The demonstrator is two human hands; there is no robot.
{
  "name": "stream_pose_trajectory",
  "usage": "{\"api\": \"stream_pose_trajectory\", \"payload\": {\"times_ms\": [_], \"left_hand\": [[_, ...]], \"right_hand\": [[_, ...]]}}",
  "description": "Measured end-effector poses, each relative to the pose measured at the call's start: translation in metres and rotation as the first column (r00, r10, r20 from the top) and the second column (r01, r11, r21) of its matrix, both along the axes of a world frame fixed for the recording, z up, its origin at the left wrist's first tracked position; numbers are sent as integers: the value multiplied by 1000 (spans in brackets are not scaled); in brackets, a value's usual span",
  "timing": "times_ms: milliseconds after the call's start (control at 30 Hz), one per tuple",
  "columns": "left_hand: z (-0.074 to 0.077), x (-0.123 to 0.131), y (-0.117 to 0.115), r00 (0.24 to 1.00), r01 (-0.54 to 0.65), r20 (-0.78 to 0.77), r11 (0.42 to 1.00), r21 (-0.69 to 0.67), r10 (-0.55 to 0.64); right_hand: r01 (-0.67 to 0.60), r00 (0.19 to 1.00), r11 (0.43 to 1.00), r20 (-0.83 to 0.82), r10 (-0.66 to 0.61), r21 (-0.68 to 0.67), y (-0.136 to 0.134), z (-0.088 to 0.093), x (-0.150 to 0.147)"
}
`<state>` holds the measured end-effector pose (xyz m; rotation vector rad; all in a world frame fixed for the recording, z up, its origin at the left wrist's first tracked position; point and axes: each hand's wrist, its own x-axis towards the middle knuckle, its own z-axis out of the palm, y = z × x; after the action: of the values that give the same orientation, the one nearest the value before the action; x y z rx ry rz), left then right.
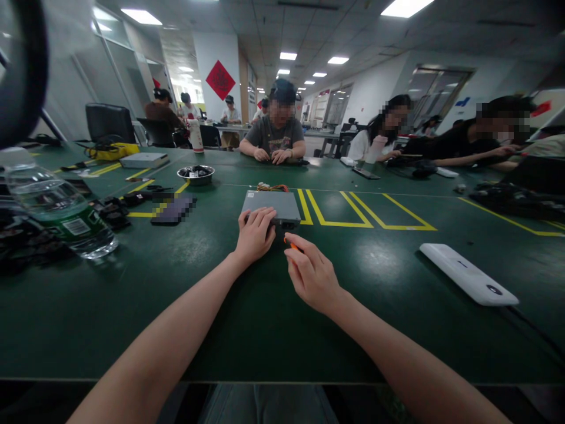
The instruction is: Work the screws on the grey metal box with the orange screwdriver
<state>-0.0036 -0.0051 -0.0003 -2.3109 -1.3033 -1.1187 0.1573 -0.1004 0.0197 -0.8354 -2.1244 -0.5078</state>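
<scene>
A grey metal computer power supply [280, 204] lies flat on the green table, its socket side facing me and a bundle of coloured wires [271, 188] at its far edge. My left hand [256, 232] is on its front left part, fingers over the top and thumb down by the front face. Just in front of the unit's right front corner, my right hand [313, 271] is closed in a pinch around a slim orange tool [292, 245]. Fingers cover most of that tool, so its exact kind is hidden. The tool and the power supply look apart.
Yellow tape outlines [339, 222] mark the table to the right. A white power bank-like device [468, 274] with a cable lies nearer me. Leftward are a phone [174, 210], a metal bowl [196, 174] of small parts and a water bottle [62, 206]. A person [276, 129] sits opposite.
</scene>
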Motion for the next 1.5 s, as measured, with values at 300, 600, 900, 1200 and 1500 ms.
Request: {"api": "stream_pose_trajectory", "payload": {"times_ms": [300, 600, 900, 1200, 1500], "left_hand": [[-1, -1, 0, 1000, 8, -4, 1000, 19, -8], [-2, 0, 2, 998, -1, 59, 999, 36, -1], [-16, -11, 29, 724, -18, 683, 992, -121, 97], [-20, -20, 39, 574, 129, 792, 932, -339, 209], [-16, -15, 29, 608, 125, 772, 939, -321, 183]], "right_hand": [[-29, 1000, 997, -5, 30, 74, 4, -1, -3], [30, 999, 991, -32, -26, 134, 6, 4, 0], [-17, 998, 999, -58, 20, 41, 7, 3, 1], [-62, 989, 998, -136, 60, -8, 9, 4, 2], [31, 992, 997, -126, -22, 74, 10, 3, 4]]}}
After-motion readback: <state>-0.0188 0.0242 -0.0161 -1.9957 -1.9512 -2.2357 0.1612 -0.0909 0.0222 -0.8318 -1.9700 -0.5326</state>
